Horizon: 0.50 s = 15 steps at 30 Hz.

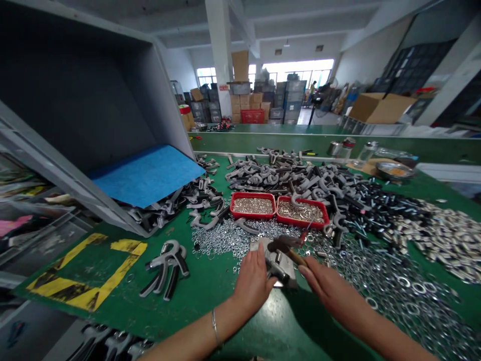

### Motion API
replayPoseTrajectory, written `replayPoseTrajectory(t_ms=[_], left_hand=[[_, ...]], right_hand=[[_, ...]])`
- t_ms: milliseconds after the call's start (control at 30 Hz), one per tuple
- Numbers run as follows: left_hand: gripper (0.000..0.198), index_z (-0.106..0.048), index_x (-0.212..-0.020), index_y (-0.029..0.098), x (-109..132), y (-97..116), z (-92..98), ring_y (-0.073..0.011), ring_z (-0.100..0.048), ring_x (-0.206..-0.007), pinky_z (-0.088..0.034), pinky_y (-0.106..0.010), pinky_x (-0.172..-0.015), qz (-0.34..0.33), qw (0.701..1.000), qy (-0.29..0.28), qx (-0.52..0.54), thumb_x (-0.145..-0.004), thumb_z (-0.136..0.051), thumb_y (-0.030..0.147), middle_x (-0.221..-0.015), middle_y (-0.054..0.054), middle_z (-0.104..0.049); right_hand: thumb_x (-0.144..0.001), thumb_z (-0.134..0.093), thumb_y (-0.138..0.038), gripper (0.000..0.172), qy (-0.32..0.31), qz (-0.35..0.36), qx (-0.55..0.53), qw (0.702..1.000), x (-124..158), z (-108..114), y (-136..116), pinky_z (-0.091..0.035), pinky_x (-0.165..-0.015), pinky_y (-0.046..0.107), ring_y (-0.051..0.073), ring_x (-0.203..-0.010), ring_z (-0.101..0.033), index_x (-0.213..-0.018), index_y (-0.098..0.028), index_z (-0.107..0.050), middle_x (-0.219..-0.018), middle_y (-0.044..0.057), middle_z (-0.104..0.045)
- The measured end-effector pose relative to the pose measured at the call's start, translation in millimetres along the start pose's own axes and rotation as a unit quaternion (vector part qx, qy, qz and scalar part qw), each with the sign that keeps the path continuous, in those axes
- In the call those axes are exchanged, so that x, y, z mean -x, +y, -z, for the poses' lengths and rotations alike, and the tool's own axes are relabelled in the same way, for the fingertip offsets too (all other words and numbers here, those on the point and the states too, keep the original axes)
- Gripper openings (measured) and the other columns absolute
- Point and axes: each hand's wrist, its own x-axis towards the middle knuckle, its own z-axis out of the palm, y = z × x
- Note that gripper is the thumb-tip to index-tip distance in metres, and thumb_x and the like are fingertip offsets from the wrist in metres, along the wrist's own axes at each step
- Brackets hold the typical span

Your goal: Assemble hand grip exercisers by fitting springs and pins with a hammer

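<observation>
My right hand (pixel 319 276) is closed around the wooden handle of a hammer (pixel 296 258). The hammer's dark head is above a small metal block (pixel 259 244) on the bench. Over that block, my left hand (pixel 252 281) grips a grey-and-black handle part (pixel 278 272), partly hidden by the fingers. A short metal pin (pixel 278 257) stands up near the hammer head; whether the two touch, I cannot tell. To the left of my hands lie assembled hand grips (pixel 169 268) with grey frames and black handles.
Two red trays (pixel 253 216) of small metal pieces stand behind the block. Loose washers (pixel 398 286) spread to the right, with metal sleeves (pixel 447 240) beyond. Grey handle parts (pixel 278 173) are heaped at the back. A large tilted grey bin (pixel 150 100) stands at left.
</observation>
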Motion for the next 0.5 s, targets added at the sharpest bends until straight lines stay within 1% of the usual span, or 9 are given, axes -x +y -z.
replayPoseTrajectory(t_ms=[100, 167, 233, 300, 333, 367, 400, 467, 500], left_hand=[[0.093, -0.015, -0.152, 0.005, 1, 3, -0.8, -0.0362, -0.051, -0.121, -0.04, -0.051, -0.106, 0.028, 1.0, -0.003, 0.001, -0.079, -0.069, 0.026, -0.133, -0.023, -0.053], [0.093, -0.016, -0.152, 0.003, 0, 3, 0.5, -0.0359, -0.052, -0.118, -0.041, -0.05, -0.106, 0.03, 0.999, -0.012, -0.001, -0.079, -0.069, 0.025, -0.132, -0.024, -0.053], [0.089, -0.019, -0.151, 0.003, -3, 1, 3.2, -0.0357, -0.052, -0.117, -0.04, -0.049, -0.105, 0.015, 1.0, -0.019, 0.008, -0.079, -0.067, 0.024, -0.129, -0.023, -0.055], [0.085, -0.025, -0.15, 0.006, -11, -3, 7.2, -0.0355, -0.052, -0.117, -0.039, -0.049, -0.106, 0.001, 0.999, -0.02, 0.04, -0.078, -0.066, 0.024, -0.126, -0.02, -0.057], [0.083, -0.029, -0.149, 0.009, -16, -6, 9.5, -0.0346, -0.053, -0.116, -0.04, -0.048, -0.105, 0.003, 0.997, -0.029, 0.075, -0.078, -0.066, 0.026, -0.123, -0.018, -0.059], [0.079, -0.032, -0.148, 0.011, -22, -10, 11.9, -0.0331, -0.056, -0.113, -0.043, -0.047, -0.102, 0.017, 0.991, -0.049, 0.126, -0.079, -0.065, 0.03, -0.118, -0.016, -0.062], [0.074, -0.034, -0.146, 0.013, -27, -13, 13.9, -0.031, -0.06, -0.107, -0.046, -0.046, -0.098, 0.044, 0.979, -0.078, 0.186, -0.082, -0.063, 0.035, -0.113, -0.014, -0.064], [0.067, -0.038, -0.142, 0.015, -36, -20, 16.5, -0.0274, -0.064, -0.098, -0.051, -0.042, -0.09, 0.104, 0.947, -0.114, 0.28, -0.085, -0.059, 0.042, -0.107, -0.011, -0.067], [0.065, -0.039, -0.141, 0.014, -38, -24, 17.0, -0.0275, -0.064, -0.1, -0.051, -0.043, -0.091, 0.118, 0.943, -0.104, 0.292, -0.086, -0.059, 0.043, -0.11, -0.012, -0.066]], right_hand=[[-0.095, -0.037, -0.048, 0.032, -0.029, -0.02, 0.008, 0.999, 1, -10, 2, -0.046, -0.068, 0.036, 0.026, -0.074, -0.066, -0.092, -0.023, -0.057, -0.083, 0.009, -0.07], [-0.095, -0.037, -0.052, 0.037, -0.038, -0.039, -0.066, 0.996, 4, -16, 15, -0.047, -0.066, 0.033, 0.024, -0.072, -0.065, -0.089, -0.022, -0.058, -0.079, 0.007, -0.068], [-0.095, -0.031, -0.06, 0.046, -0.04, -0.106, -0.164, 0.98, 11, -18, 34, -0.045, -0.052, 0.029, 0.019, -0.057, -0.06, -0.096, -0.023, -0.059, -0.071, 0.002, -0.063], [-0.095, -0.025, -0.062, 0.05, -0.038, -0.186, -0.201, 0.961, 19, -15, 55, -0.039, -0.04, 0.027, 0.016, -0.043, -0.051, -0.103, -0.023, -0.056, -0.063, -0.002, -0.058], [-0.096, -0.025, -0.06, 0.049, -0.032, -0.205, -0.181, 0.961, 22, -11, 64, -0.04, -0.04, 0.028, 0.017, -0.042, -0.05, -0.102, -0.023, -0.056, -0.062, -0.002, -0.057], [-0.096, -0.027, -0.057, 0.046, -0.018, -0.203, -0.138, 0.969, 23, -6, 72, -0.044, -0.044, 0.029, 0.018, -0.045, -0.054, -0.098, -0.022, -0.057, -0.063, 0.0, -0.059], [-0.097, -0.029, -0.053, 0.042, 0.006, -0.181, -0.08, 0.98, 22, -1, 78, -0.049, -0.051, 0.031, 0.02, -0.053, -0.059, -0.094, -0.021, -0.057, -0.068, 0.003, -0.063], [-0.098, -0.035, -0.043, 0.034, 0.077, -0.103, 0.062, 0.99, 13, 10, 84, -0.054, -0.069, 0.035, 0.024, -0.076, -0.066, -0.094, -0.019, -0.059, -0.087, 0.01, -0.068], [-0.097, -0.038, -0.037, 0.03, 0.117, -0.053, 0.138, 0.982, 4, 15, 83, -0.054, -0.076, 0.036, 0.026, -0.087, -0.066, -0.101, -0.018, -0.06, -0.099, 0.013, -0.068]])
